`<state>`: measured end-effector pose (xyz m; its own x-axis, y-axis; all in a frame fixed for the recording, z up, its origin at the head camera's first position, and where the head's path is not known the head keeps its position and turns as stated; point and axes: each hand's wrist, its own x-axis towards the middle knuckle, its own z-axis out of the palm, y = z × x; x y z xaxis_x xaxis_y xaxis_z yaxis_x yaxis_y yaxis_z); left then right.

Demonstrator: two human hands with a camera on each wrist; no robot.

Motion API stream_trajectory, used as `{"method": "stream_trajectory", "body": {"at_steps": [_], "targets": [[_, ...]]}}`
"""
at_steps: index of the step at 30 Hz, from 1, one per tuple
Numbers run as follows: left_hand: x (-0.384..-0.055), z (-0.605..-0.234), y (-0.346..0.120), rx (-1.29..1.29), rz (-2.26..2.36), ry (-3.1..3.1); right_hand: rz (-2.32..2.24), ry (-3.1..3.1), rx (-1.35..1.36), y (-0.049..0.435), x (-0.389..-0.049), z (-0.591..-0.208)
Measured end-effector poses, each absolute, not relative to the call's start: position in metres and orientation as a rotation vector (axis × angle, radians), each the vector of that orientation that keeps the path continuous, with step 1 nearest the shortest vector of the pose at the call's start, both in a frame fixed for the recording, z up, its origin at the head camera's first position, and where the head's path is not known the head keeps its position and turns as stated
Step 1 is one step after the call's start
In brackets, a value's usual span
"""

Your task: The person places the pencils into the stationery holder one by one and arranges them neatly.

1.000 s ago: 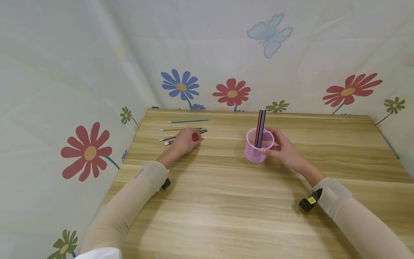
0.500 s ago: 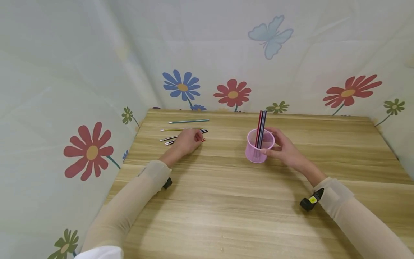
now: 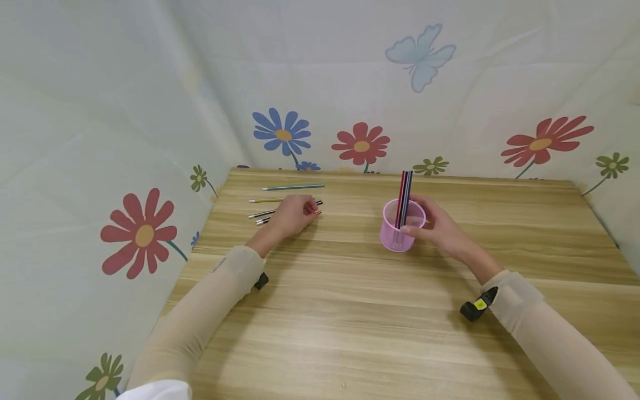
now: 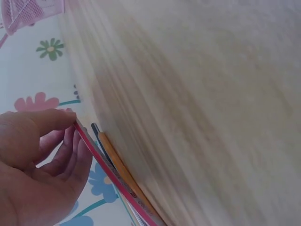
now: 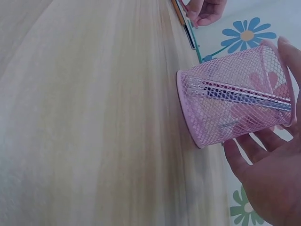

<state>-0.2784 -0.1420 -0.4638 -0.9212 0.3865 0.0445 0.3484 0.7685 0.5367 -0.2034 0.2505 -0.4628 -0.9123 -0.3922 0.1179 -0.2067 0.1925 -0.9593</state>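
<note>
My left hand (image 3: 294,214) is low over the left part of the table. In the left wrist view its thumb and fingers pinch one end of a red pencil (image 4: 123,189), which slants away from the table beside other pencils. My right hand (image 3: 437,229) grips a pink mesh pencil cup (image 5: 221,127) from its right side, thumb near the rim. Upright in the cup, leaning slightly, are several red and dark striped pencils (image 3: 404,199); their lower ends show through the mesh in the right wrist view.
Several pencils lie near the table's back left: a teal pencil (image 3: 293,187), a yellow pencil (image 3: 265,200) and black pencils (image 3: 261,213), partly hidden by the left hand. A flower-printed white curtain (image 3: 320,72) borders the wooden table (image 3: 340,311) at the back and left.
My left hand has shifted slightly right and up, with the red pencil's end moving along. The right hand and cup stay nearly in place.
</note>
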Motion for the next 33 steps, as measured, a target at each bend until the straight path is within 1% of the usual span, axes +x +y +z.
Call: {"method": "stream_trajectory", "body": {"at_steps": [20, 33], "targets": [[-0.284, -0.452, -0.153, 0.584, 0.921, 2.826, -1.868, 2.296, -0.584, 0.248, -0.204, -0.473], [-0.282, -0.435, -0.153, 0.569, 1.023, 2.768, -1.851, 2.313, -0.557, 0.247, -0.204, -0.473]]}}
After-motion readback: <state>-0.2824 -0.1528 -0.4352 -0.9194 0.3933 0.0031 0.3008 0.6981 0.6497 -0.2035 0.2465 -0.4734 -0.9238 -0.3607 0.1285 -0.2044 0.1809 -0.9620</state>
